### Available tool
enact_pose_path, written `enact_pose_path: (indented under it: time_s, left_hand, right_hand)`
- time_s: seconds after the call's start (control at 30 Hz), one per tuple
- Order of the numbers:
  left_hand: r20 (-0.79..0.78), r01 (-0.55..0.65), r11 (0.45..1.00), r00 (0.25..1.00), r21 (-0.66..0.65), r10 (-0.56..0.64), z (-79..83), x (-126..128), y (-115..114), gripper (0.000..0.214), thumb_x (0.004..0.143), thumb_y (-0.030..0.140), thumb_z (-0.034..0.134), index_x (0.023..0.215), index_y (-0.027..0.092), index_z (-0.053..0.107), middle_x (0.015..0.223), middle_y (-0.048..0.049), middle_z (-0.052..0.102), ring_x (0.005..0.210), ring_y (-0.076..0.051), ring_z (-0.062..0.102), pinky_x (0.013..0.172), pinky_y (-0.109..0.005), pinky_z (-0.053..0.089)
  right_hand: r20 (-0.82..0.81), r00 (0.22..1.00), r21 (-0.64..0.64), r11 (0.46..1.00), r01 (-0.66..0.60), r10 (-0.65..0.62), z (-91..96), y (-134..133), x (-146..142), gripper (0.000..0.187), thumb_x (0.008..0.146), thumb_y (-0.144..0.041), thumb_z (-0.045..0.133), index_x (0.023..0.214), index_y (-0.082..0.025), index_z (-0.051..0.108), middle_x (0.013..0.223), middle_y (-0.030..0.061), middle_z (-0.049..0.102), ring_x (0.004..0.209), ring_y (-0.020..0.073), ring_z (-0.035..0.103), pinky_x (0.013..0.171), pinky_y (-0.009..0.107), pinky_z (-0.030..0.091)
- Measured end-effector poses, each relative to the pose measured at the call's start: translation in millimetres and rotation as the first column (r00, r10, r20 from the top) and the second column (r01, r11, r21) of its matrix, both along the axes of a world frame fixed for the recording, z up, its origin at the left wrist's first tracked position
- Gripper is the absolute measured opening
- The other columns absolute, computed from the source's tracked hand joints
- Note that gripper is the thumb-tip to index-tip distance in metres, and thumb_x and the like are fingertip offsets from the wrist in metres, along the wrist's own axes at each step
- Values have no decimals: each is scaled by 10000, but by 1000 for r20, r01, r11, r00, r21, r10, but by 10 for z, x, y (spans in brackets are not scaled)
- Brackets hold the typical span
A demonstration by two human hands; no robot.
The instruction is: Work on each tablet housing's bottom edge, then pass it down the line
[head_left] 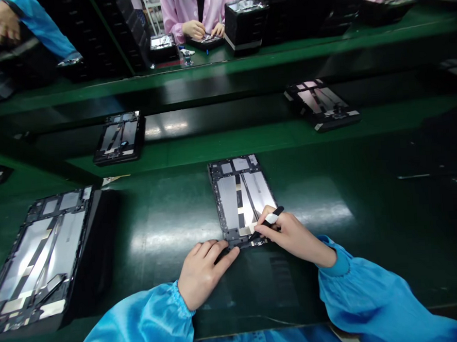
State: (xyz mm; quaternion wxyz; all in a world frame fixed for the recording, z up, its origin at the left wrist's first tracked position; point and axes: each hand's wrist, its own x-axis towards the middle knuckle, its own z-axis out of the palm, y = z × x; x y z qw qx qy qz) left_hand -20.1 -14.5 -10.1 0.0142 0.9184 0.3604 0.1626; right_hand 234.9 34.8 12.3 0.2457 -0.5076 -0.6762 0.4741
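Note:
An opened tablet (pixel 227 202) lies flat on the green bench in front of me, its silver battery panels and dark ribbon cables exposed. My left hand (pixel 204 270) rests at its near left corner, thumb and fingers on the edge, steadying contact from the side. Pinched in my right hand (pixel 290 237) is a black pen-like tool with a white band (pixel 273 218). Its dark tip touches or hovers just over the tablet's lower edge; I cannot tell which. Both wrists are in blue sleeves.
A stack of opened tablets (pixel 43 254) stands at my left. Further tablets, one left (pixel 120 136) and one right (pixel 321 103), sit on the strip beyond my bench. Across it, a person in pink (pixel 198 10) works, with black stacked trays (pixel 246 25) alongside. A blue-sleeved co-worker's hand (pixel 4 20) shows upper left.

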Motion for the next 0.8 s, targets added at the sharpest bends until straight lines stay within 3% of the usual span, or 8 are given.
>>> enact_pose_path:
  time_s: [0.3,0.8]
  left_hand:
    - [6,-5,1000,1000,13,5,-4,3,-1,319,976,120,459,1254,215,584,1184,-99,609,1041,-216,571,805,-334,474]
    - [-94,-10,998,995,69,17,8,29,3,413,977,102,376,1332,230,544,1210,-113,586,1054,-238,549,812,-349,467]
  right_hand:
    - [-136,989,-89,995,43,-55,-69,4,12,223,931,-381,563,803,-200,582,692,-2,643,662,183,684,553,266,508]
    - [-68,997,-26,999,34,-36,-65,4,-3,233,940,-372,553,793,-196,590,699,5,646,642,174,664,573,271,498]
